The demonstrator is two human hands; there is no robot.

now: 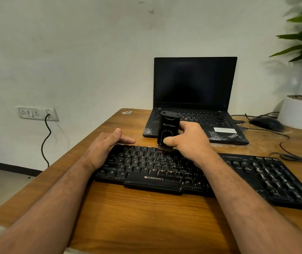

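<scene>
At frame centre, my right hand (186, 142) grips a boxy black brush (168, 130) whose bristles touch the matte keyboard (153, 182), my left hand (104, 145) spread flat at its edge.

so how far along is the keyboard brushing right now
Hard to gauge. Done: no row looks plainly cleaner than the others. In hand: the right hand grips the black brush, bristles down on the upper rows of the keyboard near the middle; the left hand lies open at its left end. Left, probably: the lower rows and the number pad at the right.
</scene>
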